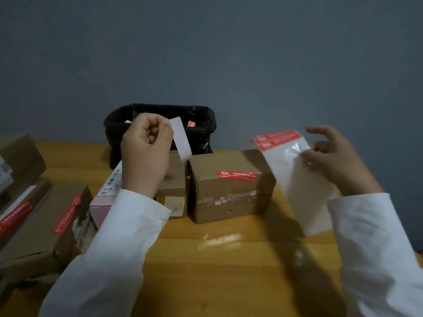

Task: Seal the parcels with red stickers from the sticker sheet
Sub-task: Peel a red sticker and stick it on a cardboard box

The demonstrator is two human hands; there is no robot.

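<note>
Wooden table point(229, 259) below: a white strip point(182, 139) is pinched in the left hand point(145, 154) above the parcels point(231, 186). The sticker sheet point(295, 179), red stickers point(278, 139) at its top, is gripped by the right hand point(332, 156). A black-lined bin point(160, 131) is seen behind.

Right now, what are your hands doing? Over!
Left hand pinching peeled sticker, white back showing. Right hand holding sticker sheet, two red stickers left at top. Middle parcel already sealed. Nothing in the way.

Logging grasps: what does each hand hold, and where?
Left hand pinches a peeled strip at its top end. Right hand holds the sticker sheet by its right edge.
</note>
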